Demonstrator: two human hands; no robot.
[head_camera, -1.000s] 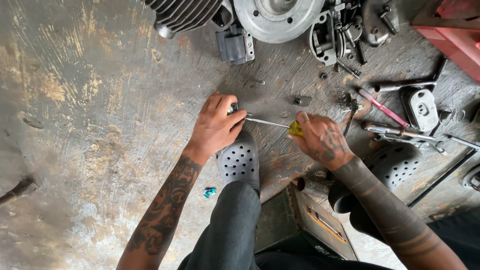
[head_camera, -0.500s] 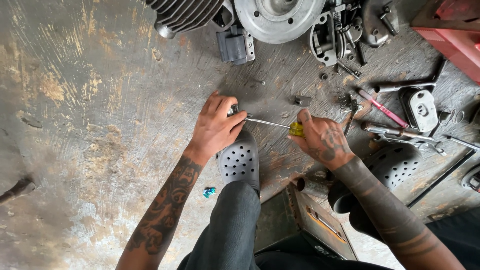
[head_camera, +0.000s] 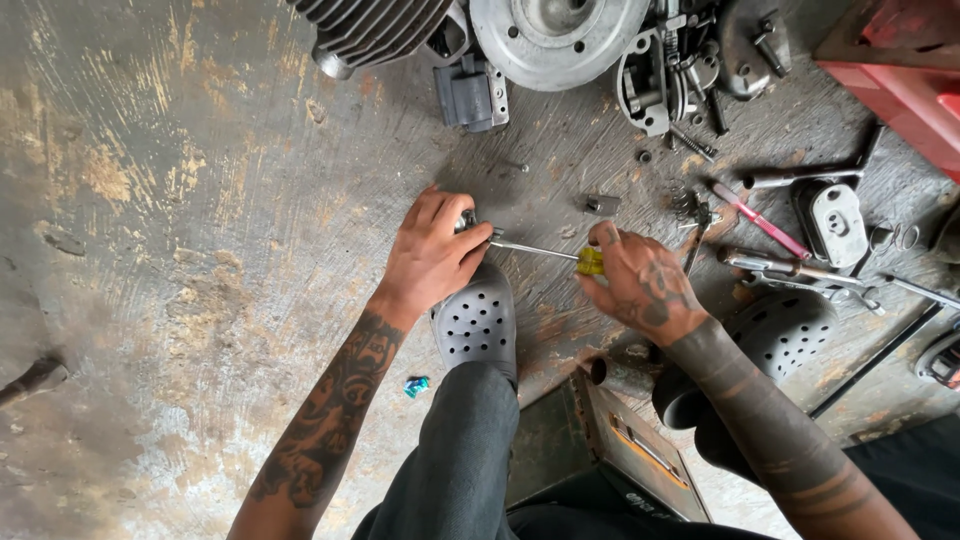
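On the worn concrete floor (head_camera: 180, 200), just ahead of the grey perforated clog (head_camera: 478, 322), both hands meet over a small metal part. Everything else is best placed from that clog. Well beyond it, at the top edge, lie the biggest pieces: a finned engine cylinder (head_camera: 375, 28) and, right of it, a round engine cover (head_camera: 555, 38), with a dark boxy part (head_camera: 470, 95) between them and the clog. Far to the clog's right sit a red box (head_camera: 900, 85), a second grey clog (head_camera: 785, 328), a small grey casting (head_camera: 832, 222) and a pink-handled tool (head_camera: 765, 222); a rusty metal box (head_camera: 620, 440) lies near the clog's heel. The left hand (head_camera: 432, 258) is closed around the small metal part (head_camera: 468, 222), pinning it just past the clog's toe. The right hand (head_camera: 640, 285) is wrapped around the yellow handle of a screwdriver (head_camera: 545, 252), whose shaft runs across the toe to the part. The tip is hidden by the fingers, so I cannot tell exactly where it seats. To do this well, the shaft should probably stay in line with the part, the left grip firm, and pressure kept along the shaft so the tip does not skid toward the left fingers. Loose bolts (head_camera: 600, 203) and a spring (head_camera: 690, 205) beyond the clog crowd the right hand's elbow room; a tiny blue scrap (head_camera: 416, 386) lies to the clog's left.
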